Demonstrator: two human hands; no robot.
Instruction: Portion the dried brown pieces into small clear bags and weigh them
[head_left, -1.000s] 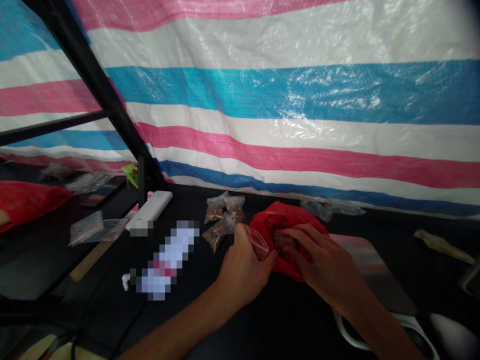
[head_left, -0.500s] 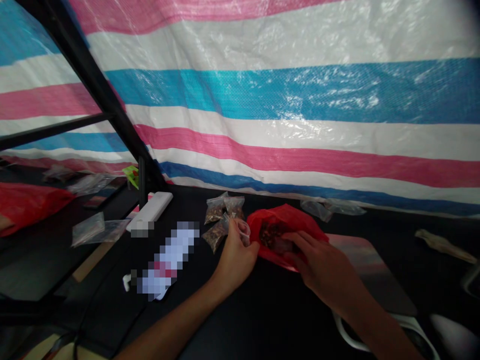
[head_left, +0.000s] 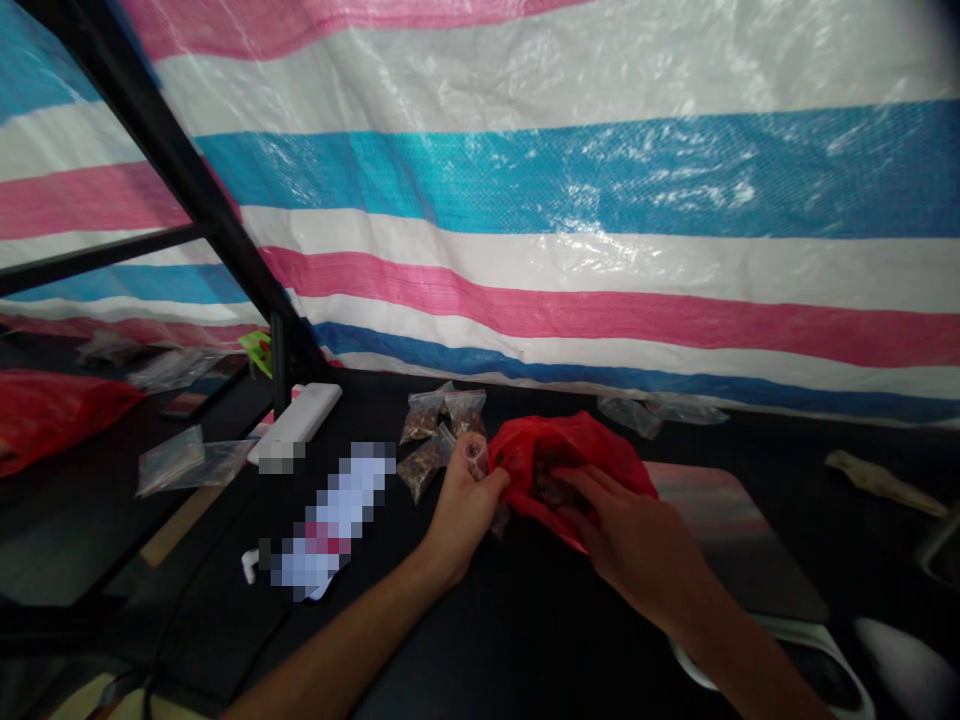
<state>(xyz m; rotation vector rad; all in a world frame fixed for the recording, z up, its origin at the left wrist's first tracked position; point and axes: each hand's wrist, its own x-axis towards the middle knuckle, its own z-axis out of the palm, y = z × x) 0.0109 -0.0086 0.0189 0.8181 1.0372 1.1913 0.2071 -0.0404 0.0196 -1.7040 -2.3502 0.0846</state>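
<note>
A red plastic bag (head_left: pixel 517 440) lies open on the black table, with dark brown bits inside. My left hand (head_left: pixel 466 505) is closed on a small clear bag (head_left: pixel 475 456), its thumb and fingertips against the red bag's left edge. The fingers of my right hand (head_left: pixel 622 525) reach into the red bag's mouth; their tips and anything between them are hidden in the dark contents. Beside my left hand lie three small clear packets (head_left: pixel 421 468) filled with brown bits.
Left of my hands are a blurred-out phone-like object (head_left: pixel 337 520), a white box (head_left: pixel 304 425) and flat clear bags (head_left: pixel 176 462). A metal-topped scale (head_left: pixel 735 540) stands right. Clear bags (head_left: pixel 649 412) lie by the striped sheet (head_left: pixel 570 265); a black frame (head_left: pixel 165 140) rises left.
My left hand has turned slightly, and the small clear bag now hangs partly below it. The red bag's mouth has shifted and narrowed around my right fingers. The view has moved slightly.
</note>
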